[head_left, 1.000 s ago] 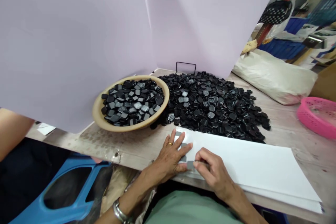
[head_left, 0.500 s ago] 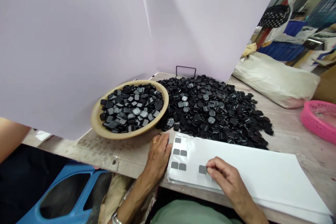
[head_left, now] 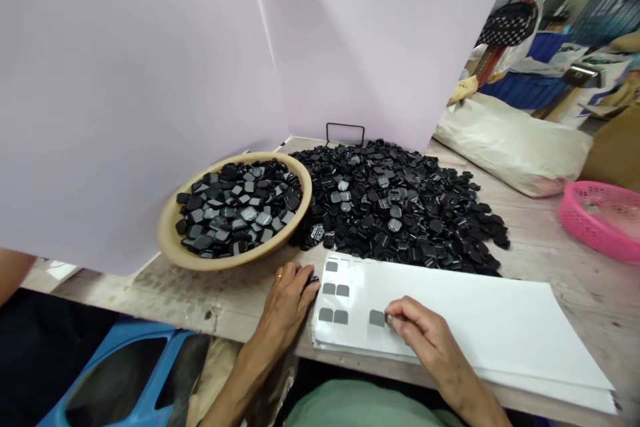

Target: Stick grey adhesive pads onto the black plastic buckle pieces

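Near the front edge of the table lies a stack of white sheets (head_left: 475, 307), with several grey rounded stickers at its left end. A single grey piece (head_left: 377, 318) lies apart over the sheet, at the fingertips of my right hand (head_left: 425, 333), which is closed in a pinch on its edge. Left of the sheets, my left hand (head_left: 287, 297) rests on the table with its fingers curled round a small black piece (head_left: 313, 279). Behind it stands a cream basin (head_left: 167, 240) full of black pieces. A large heap of black pieces (head_left: 400, 207) spreads behind the sheets.
A pink basket (head_left: 600, 237) and a pale sack (head_left: 515, 143) are at the right. White boards (head_left: 150, 80) rise behind the basin. A blue plastic stool (head_left: 120, 337) stands below at the left, near another person's arm (head_left: 13, 273).
The view has shifted slightly. My left hand now has a black piece at its fingers, a little away from the sheets. My right hand stays by the grey piece.
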`<state>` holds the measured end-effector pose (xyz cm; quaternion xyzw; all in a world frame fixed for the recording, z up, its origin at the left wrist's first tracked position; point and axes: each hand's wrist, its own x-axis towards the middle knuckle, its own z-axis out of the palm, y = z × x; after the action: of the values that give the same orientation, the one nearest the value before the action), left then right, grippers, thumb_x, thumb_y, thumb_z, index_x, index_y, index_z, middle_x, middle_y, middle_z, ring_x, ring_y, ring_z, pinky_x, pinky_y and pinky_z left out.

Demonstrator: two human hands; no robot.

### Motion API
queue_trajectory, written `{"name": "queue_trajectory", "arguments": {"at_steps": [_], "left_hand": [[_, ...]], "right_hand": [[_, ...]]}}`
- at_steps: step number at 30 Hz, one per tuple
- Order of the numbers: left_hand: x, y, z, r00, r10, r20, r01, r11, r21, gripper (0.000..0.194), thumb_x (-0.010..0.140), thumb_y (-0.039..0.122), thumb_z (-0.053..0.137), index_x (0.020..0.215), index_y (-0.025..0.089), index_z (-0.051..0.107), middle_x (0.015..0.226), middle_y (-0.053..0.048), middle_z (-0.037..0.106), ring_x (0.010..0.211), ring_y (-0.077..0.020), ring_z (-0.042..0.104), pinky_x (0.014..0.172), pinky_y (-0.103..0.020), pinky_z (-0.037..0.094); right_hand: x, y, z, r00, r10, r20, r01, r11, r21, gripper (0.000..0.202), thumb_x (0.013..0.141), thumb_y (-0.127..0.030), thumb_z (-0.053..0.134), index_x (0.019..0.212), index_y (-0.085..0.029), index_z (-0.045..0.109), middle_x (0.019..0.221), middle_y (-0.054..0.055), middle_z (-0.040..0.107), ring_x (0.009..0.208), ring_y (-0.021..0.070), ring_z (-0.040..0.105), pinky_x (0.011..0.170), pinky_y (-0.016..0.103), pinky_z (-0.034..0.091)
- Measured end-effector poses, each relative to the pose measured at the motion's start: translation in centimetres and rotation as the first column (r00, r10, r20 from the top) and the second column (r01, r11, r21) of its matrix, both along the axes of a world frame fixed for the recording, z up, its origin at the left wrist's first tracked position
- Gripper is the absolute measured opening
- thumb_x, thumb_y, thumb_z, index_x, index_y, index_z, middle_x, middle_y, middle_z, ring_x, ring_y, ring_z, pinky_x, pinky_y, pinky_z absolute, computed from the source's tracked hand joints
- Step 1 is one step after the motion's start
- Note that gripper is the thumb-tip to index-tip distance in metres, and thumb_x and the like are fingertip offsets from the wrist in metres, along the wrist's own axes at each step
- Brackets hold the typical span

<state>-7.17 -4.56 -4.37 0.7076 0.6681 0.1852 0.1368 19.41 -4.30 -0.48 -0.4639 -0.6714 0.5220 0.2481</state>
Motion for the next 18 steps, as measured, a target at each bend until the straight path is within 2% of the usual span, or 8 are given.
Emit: {"name": "queue_trajectory", "arguments": {"at_steps": [3,6,9,11,12,14,16,18], "left_hand": [[0.1,-0.4,0.4,0.996,-0.082,-0.036,0.080,0.996,-0.050,0.031,0.089,0.023,0.043,0.116,0.019,0.057,0.104,-0.010,0.050,0.095,-0.0251,0.046,0.084,-0.041,0.043],[0.2,-0.5,0.5,0.994,-0.106,-0.015,0.105,0.993,-0.057,0.027,0.087,0.019,0.043,0.107,0.021,0.059,0.104,-0.009,0.051,0.095,-0.0251,0.046,0.084,-0.041,0.043],[0.0,-0.6,0.5,0.990,-0.032,0.139,0.034,0.999,-0.011,0.019,0.086,0.023,0.045,0.099,0.018,0.058,0.101,-0.009,0.054,0.096,-0.0248,0.047,0.087,-0.041,0.040],[-0.1,-0.8,0.7,0.940,0.090,0.329,-0.081,0.996,-0.041,0.020,0.086,0.028,0.047,0.101,0.018,0.055,0.095,-0.006,0.058,0.089,-0.0227,0.051,0.082,-0.038,0.042],[0.0,-0.9,1.0,0.882,0.162,0.444,-0.140,0.987,-0.083,0.022,0.085,0.031,0.050,0.103,0.019,0.054,0.091,-0.005,0.059,0.084,-0.0210,0.053,0.078,-0.035,0.043],[0.6,-1.1,1.8,0.682,0.283,0.674,-0.186,0.959,-0.215,0.029,0.079,0.033,0.059,0.104,0.019,0.053,0.085,-0.001,0.060,0.075,-0.0172,0.054,0.069,-0.030,0.043],[1.8,-1.3,2.8,0.441,0.351,0.826,-0.109,0.935,-0.338,0.035,0.071,0.029,0.067,0.102,0.019,0.054,0.082,0.000,0.061,0.070,-0.0141,0.054,0.065,-0.025,0.043],[3.4,-1.3,3.7,0.271,0.383,0.883,0.031,0.913,-0.406,0.038,0.065,0.023,0.072,0.100,0.017,0.057,0.082,0.000,0.062,0.069,-0.0121,0.054,0.063,-0.022,0.041]], "right_hand": [[-0.1,0.1,-0.1,1.000,0.000,0.007,0.000,1.000,0.014,0.017,0.092,-0.026,0.042,0.085,-0.021,0.057,0.080,-0.001,0.055,0.075,0.0144,0.050,0.068,0.024,0.036],[-0.2,0.1,-0.5,1.000,0.010,0.009,-0.010,1.000,0.028,0.018,0.092,-0.026,0.042,0.085,-0.021,0.057,0.080,-0.002,0.055,0.074,0.0139,0.050,0.067,0.024,0.036],[-0.2,0.0,-0.8,1.000,0.009,0.020,-0.010,0.999,0.044,0.017,0.092,-0.027,0.043,0.085,-0.021,0.058,0.079,-0.002,0.055,0.073,0.0135,0.049,0.066,0.024,0.036],[-0.1,-0.1,-0.8,1.000,-0.005,0.018,0.004,0.998,0.057,0.018,0.092,-0.028,0.043,0.085,-0.021,0.058,0.078,-0.002,0.055,0.071,0.0137,0.050,0.064,0.024,0.037],[-0.1,-0.2,-0.8,1.000,-0.016,0.013,0.016,0.998,0.062,0.018,0.092,-0.029,0.043,0.085,-0.021,0.058,0.077,-0.001,0.054,0.071,0.0139,0.050,0.063,0.024,0.037],[0.0,-0.3,-0.6,0.999,-0.046,-0.006,0.046,0.996,0.076,0.020,0.092,-0.030,0.043,0.086,-0.021,0.059,0.075,-0.001,0.054,0.070,0.0143,0.050,0.061,0.024,0.038],[0.0,-0.4,-0.5,0.997,-0.072,-0.028,0.075,0.991,0.112,0.020,0.093,-0.031,0.043,0.087,-0.021,0.059,0.076,0.000,0.054,0.069,0.0144,0.051,0.060,0.024,0.039],[-0.1,-0.5,-0.4,0.996,-0.079,-0.045,0.086,0.982,0.166,0.020,0.093,-0.030,0.042,0.090,-0.021,0.059,0.078,0.000,0.054,0.068,0.0142,0.052,0.061,0.024,0.041]]}}
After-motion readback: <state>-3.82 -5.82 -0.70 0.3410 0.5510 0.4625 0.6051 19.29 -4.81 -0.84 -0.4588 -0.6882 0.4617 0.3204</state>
